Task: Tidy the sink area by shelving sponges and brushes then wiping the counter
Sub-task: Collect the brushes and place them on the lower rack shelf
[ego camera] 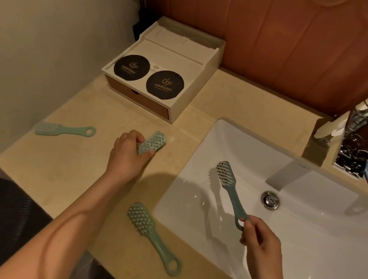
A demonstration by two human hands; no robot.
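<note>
Gathering of brushes is in hand: left hand [126,152] grips a green brush [153,142], right hand [258,242] pinches a blue brush [230,188] over the sink [302,262]; next, both need shelving.

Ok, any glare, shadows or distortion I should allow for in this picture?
Head view: dim, warm light. The blue brush in the right hand throws a hard shadow across the sink; the left hand, gripping a green brush, shades the counter. The faucet reflects confusingly. Wide-angle bends the edges.

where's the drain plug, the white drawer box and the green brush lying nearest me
drain plug [270,200], head view, centre of cap
white drawer box [195,86], head view, its white side wall
nearest green brush [142,219], head view, bristle head
</note>
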